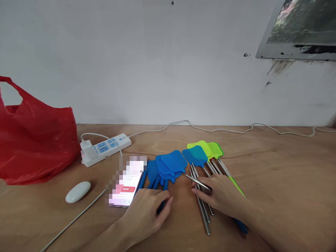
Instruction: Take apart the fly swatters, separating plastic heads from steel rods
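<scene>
With twelve o'clock toward the wall, the left hand (151, 211) lies over blue handles, its thumb and forefinger close about one blue handle (160, 207); I cannot tell whether it grips; blue swatter heads (173, 161) overlap in a pile at its one o'clock, flat on the table (178, 229); a phone (128, 189) with a lit screen, partly pixelated, lies just beside it at ten.

The right hand (216, 192) holds a short metal rod (204, 186) between thumb and fingers, the free end pointing toward ten o'clock; loose metal rods (202, 210) lie beneath and beside it toward eight, roughly side by side; at its eleven a blue swatter head (193, 156) overlaps a yellow-green swatter head (203, 145), with another, green-edged head (215, 149) at twelve; metal shafts run from these toward the hand.

Farther out from the left hand, a white oval object (78, 191) sits between nine and ten; a red bag (39, 143) stands at ten; a white power strip (118, 142) lies near eleven, with a plug in it.
</scene>
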Tool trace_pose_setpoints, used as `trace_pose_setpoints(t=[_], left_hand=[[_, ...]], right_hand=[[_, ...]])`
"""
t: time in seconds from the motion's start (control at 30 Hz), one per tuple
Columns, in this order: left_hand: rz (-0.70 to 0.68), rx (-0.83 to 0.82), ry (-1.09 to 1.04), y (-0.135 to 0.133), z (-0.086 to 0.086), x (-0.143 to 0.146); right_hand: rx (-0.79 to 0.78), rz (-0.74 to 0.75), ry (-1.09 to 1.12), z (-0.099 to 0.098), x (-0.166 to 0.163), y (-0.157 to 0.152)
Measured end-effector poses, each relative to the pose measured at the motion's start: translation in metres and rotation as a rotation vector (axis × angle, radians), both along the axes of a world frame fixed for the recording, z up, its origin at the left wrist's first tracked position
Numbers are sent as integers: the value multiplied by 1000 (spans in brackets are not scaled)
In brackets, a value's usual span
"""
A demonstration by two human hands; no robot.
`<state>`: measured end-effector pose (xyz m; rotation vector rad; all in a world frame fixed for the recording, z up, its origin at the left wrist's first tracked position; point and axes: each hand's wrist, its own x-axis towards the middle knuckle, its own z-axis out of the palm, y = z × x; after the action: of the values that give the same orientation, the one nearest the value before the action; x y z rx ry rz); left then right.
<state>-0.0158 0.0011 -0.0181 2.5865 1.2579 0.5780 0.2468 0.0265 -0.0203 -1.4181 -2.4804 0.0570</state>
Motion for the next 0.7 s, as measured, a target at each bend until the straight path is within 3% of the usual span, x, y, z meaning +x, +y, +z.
trace_pose_setpoints(t=[0.17,0.37,0.47,0.57,0.7], left_hand=[[22,-9,0,0,-1,0],[21,-11,-4,1,-3,-1],[18,-18,-10,1,-3,-1],[21,-27,-15,1,-3,-1],[7,-37,-58,-1,0,-1]], right_hand=[[-27,-146,130,7,3,4],[-482,-128,959,11,0,5],[-675,-167,1245,11,-1,7],[-785,-248,1403,15,-1,7],[-809,-181,1466,15,-4,4]])
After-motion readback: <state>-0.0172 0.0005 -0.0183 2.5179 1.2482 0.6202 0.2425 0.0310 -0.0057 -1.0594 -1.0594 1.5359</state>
